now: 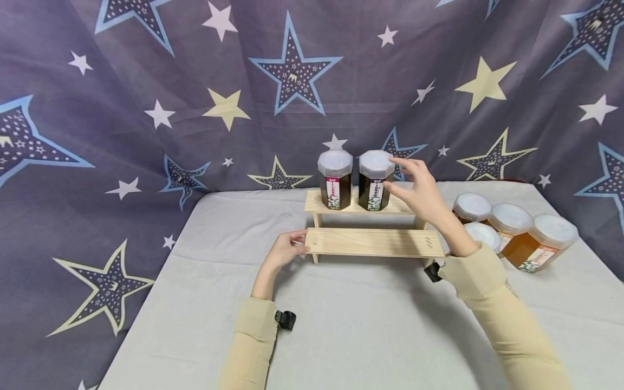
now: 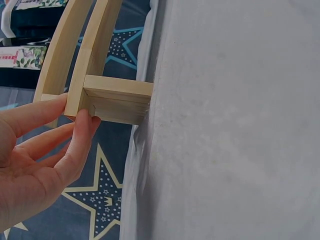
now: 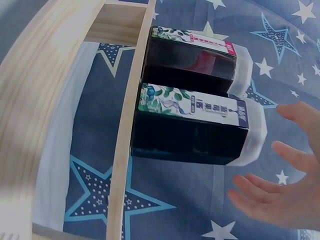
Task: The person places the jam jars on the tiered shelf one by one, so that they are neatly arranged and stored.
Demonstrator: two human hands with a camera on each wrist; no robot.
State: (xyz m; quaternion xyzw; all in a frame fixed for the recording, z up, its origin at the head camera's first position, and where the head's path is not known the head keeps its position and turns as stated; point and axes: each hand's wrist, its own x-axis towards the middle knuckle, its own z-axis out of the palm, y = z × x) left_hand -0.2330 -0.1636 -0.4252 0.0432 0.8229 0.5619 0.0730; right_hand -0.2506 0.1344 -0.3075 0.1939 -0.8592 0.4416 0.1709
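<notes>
Pinches the left end of the lower shelf (image 1: 372,242), just below and right of centre in the head view, with thumb and fingers of the left hand (image 1: 285,251). Holds nothing in the right hand (image 1: 422,188) — with fingers loosely spread just beside the purple-labelled jar (image 1: 376,190), apart from it in the right wrist view. On the upper shelf (image 1: 312,202), upright near mid-frame — that jar and the red-labelled jar (image 1: 333,189). At right, four more jars (image 1: 538,249).

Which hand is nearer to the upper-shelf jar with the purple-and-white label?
Right. The right hand is open beside that jar, near its lid; the left hand is farther off, lower down, pinching the left end of the lower shelf.
</notes>
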